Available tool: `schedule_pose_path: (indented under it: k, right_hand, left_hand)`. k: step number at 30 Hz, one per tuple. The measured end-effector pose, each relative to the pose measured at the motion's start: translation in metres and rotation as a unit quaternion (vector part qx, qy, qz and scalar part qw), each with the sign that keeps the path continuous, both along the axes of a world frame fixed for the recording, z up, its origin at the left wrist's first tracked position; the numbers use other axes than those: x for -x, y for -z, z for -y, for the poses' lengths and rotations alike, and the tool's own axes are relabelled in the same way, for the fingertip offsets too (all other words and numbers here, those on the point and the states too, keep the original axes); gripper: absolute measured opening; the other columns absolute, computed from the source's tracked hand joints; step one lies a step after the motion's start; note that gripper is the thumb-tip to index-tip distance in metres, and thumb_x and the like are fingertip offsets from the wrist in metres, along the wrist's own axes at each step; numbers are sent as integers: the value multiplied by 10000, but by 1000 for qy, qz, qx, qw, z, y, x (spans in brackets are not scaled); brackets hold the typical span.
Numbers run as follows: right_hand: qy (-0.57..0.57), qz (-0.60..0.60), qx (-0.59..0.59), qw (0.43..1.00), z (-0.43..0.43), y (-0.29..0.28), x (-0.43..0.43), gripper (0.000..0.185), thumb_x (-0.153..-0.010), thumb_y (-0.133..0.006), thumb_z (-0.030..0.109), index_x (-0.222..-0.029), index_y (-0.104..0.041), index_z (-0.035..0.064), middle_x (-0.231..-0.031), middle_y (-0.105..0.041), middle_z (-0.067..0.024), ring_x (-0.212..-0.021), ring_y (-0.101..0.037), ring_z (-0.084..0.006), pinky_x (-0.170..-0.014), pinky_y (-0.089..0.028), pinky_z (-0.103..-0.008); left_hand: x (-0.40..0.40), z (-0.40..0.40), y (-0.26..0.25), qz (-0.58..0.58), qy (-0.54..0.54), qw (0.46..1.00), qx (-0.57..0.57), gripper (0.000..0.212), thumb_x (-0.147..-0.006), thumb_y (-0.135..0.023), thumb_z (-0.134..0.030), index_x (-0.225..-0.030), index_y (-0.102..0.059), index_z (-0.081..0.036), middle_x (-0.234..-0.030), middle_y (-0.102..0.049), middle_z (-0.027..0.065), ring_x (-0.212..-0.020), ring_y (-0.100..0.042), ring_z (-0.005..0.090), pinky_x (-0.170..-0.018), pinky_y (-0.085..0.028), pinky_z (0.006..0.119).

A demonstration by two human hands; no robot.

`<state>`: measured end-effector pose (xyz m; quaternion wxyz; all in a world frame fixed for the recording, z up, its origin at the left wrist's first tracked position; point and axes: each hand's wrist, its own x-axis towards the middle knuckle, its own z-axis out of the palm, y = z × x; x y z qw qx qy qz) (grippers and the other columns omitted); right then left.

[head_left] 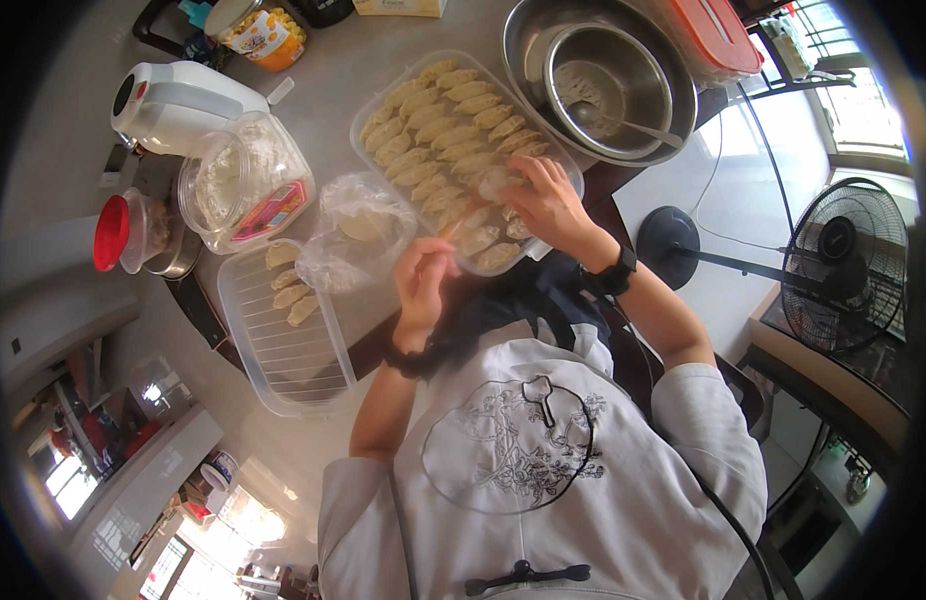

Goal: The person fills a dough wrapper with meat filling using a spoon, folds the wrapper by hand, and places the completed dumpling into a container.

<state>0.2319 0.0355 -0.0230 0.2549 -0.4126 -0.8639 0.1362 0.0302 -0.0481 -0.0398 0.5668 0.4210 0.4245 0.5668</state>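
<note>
A lidless clear plastic tray (pixel 356 135) holds rows of uncooked dumplings (pixel 455 138). My right hand (pixel 547 201) reaches over the tray's near right part, fingers bent down. At its fingertips is a blurred, whitish translucent thing (pixel 496 183); whether they grip it is unclear. My left hand (pixel 422 289) is at the tray's near left edge with curled fingers. A blurred, reddish-brown streak runs from its fingertips towards the right hand, too unclear to name. Left of that hand lies a clear plastic bag (pixel 341 259) with a pale round piece, apparently dough, in it.
A ribbed plastic tray or lid (pixel 283 375) with several dumplings overhangs the table's left edge. Behind it stand an open flour tub (pixel 294 165) and a white electric kettle (pixel 185 101). Nested steel bowls (pixel 680 112) with a spoon (pixel 643 131) are at the right; a fan (pixel 845 262) stands beyond.
</note>
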Motion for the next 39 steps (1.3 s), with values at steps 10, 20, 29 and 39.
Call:
schedule_pose_path:
  k: [10, 20, 29, 39]
  right_hand:
    - [123, 74, -36, 989, 10, 6, -41, 129, -635, -574, 75, -763, -569, 65, -950, -472, -89, -865, -465, -256, -727, -394, -361]
    - [143, 84, -34, 986, -41, 17, 5, 93, -640, -527, 113, -687, -583, 56, -910, -476, -87, -866, -483, -241, -672, -432, -316]
    - [144, 81, 37, 985, -62, -5, 53, 81, -698, -552, 141, -715, -576, 67, -867, -491, -82, -763, -538, -250, -635, -452, -347]
    - [97, 40, 89, 991, -17, 7, 28, 148, -729, -547, 206, -847, -633, 179, -918, -485, -60, -758, -540, -239, -636, -445, -343]
  left_hand:
    - [2, 6, -3, -8, -19, 1000, 8, 115, -815, -433, -48, -876, -519, -2, -668, -503, 35, -611, -480, 92, -572, -383, 195]
    - [8, -4, -9, -18, -80, 997, -7, 139, -837, -429, -95, -891, -519, -4, -659, -494, 43, -622, -481, 111, -595, -390, 225]
    - [19, -6, -20, -27, -157, 987, -37, 134, -827, -423, -83, -887, -510, 1, -661, -500, 55, -614, -482, 126, -605, -391, 236]
    - [46, -3, -36, -15, -219, 971, -92, 143, -827, -448, -127, -881, -501, -7, -675, -510, 55, -620, -488, 119, -589, -392, 242]
